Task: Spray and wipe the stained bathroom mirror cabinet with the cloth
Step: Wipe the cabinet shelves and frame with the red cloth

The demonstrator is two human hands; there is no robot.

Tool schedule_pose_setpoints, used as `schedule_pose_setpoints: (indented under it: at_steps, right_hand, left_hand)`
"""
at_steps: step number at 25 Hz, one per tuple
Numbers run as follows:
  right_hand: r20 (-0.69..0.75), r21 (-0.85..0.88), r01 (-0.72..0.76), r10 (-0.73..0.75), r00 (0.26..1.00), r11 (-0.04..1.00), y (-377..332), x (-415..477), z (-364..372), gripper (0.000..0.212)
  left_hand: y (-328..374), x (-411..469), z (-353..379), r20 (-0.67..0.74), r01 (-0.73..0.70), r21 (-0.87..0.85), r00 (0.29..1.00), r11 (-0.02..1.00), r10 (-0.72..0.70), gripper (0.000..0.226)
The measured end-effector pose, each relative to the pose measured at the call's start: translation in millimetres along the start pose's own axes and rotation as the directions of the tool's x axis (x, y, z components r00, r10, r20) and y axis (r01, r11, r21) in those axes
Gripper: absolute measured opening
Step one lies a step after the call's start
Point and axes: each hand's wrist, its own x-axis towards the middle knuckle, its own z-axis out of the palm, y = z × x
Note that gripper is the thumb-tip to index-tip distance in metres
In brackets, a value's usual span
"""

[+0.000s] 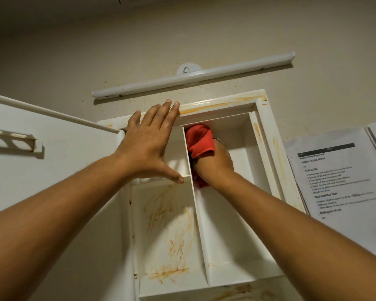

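Scrubbing the upper right compartment of the white plastic mirror cabinet, my right hand is clenched around the crumpled red cloth, pressing it against the thin white vertical divider. My left hand lies open and flat, fingers over the top frame, thumb on the small shelf. Pushing too hard could flex that divider, I think. Orange streaks in the lower left compartment look untouched, and a loaded cloth might smear them.

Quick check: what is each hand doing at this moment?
Left hand: open, flat against the cabinet top edge, holding nothing.
Right hand: closed on the red cloth.
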Motion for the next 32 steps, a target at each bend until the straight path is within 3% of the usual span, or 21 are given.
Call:
schedule_pose_setpoints:
  at_steps: [3, 6, 9, 12, 15, 17, 18, 20, 22, 23, 25, 27, 29, 31, 32]
  right_hand:
    - [0.138, -0.038, -0.02, 0.025, 0.99, 0.999, -3.5, 4.3, -5.2, 0.013]
    - [0.073, 0.016, 0.056, -0.057, 0.996, 0.998, -3.5, 6.1, -5.3, 0.01]
    - [0.026, 0.024, 0.007, -0.008, 1.0, 1.0, 1.7, 1.9, 5.0, 0.017]
    - [0.092, 0.053, -0.065, 0.06, 0.994, 0.996, 20.1, -22.0, -1.1, 0.019]
    - [0.386, -0.275, 0.041, 0.071, 0.92, 0.96, 48.6, -73.8, -25.4, 0.011]
    - [0.477, -0.418, 0.081, 0.142, 0.867, 0.905, 48.6, -83.5, -41.4, 0.003]
    - [0.441, -0.354, 0.029, 0.14, 0.887, 0.935, 39.2, -73.7, -46.0, 0.003]
    - [0.227, -0.167, -0.104, 0.141, 0.964, 0.98, 16.4, -37.6, -51.6, 0.003]
    - [0.044, -0.123, -0.084, 0.09, 0.995, 0.989, -1.3, -6.6, -46.7, 0.029]
    - [0.024, -0.144, -0.041, 0.045, 0.999, 0.989, -2.2, -2.0, -38.8, 0.044]
    - [0.109, -0.176, 0.093, -0.074, 0.991, 0.98, 11.3, -14.5, -14.4, 0.054]
    - [0.173, -0.133, 0.122, -0.098, 0.98, 0.984, 36.8, -39.7, -2.1, 0.058]
    - [0.242, -0.166, 0.19, -0.147, 0.959, 0.968, 64.4, -64.0, -9.5, 0.048]
    - [0.417, -0.278, 0.272, -0.139, 0.898, 0.921, 84.0, -95.7, -29.4, 0.04]
    - [0.522, -0.356, 0.313, -0.091, 0.848, 0.88, 89.8, -111.9, -38.6, 0.046]
  left_hand:
    - [2.2, -0.1, -2.7, 0.007, 0.001, -0.006, 1.0, 1.0, -0.001, 0.161]
    - [1.7, 0.0, -1.1, -0.004, 0.004, 0.0, 1.0, 1.0, -0.004, 0.162]
    - [0.1, 0.6, 0.8, -0.003, -0.003, -0.012, 1.0, 1.0, 0.003, 0.162]
    - [1.2, 0.5, -0.1, 0.004, 0.009, -0.008, 1.0, 1.0, -0.009, 0.162]
    - [3.0, -1.2, -5.3, 0.02, 0.007, -0.012, 1.0, 1.0, -0.007, 0.16]
    - [4.1, -1.8, -8.0, 0.026, 0.003, -0.015, 1.0, 1.0, -0.002, 0.159]
    - [4.3, -1.8, -8.6, 0.032, 0.003, -0.013, 0.999, 1.0, -0.003, 0.159]
    - [4.2, -2.3, -7.4, 0.034, 0.006, -0.015, 0.999, 1.0, -0.006, 0.16]
    - [4.2, -1.5, -5.9, 0.027, 0.005, -0.015, 1.0, 1.0, -0.005, 0.16]
    - [3.7, -0.3, -5.9, 0.026, 0.005, -0.015, 1.0, 1.0, -0.004, 0.16]
    - [1.6, 0.6, -4.0, 0.02, 0.001, -0.014, 1.0, 1.0, -0.001, 0.161]
    - [-0.5, 1.1, 0.6, -0.006, -0.004, -0.004, 1.0, 1.0, 0.004, 0.162]
    - [-0.1, 1.8, 1.5, -0.008, -0.009, -0.009, 1.0, 1.0, 0.009, 0.162]
    - [0.9, 1.1, 0.7, 0.002, -0.018, -0.018, 1.0, 1.0, 0.018, 0.161]
    - [1.4, 0.3, -1.3, 0.005, -0.017, -0.016, 1.0, 1.0, 0.017, 0.161]
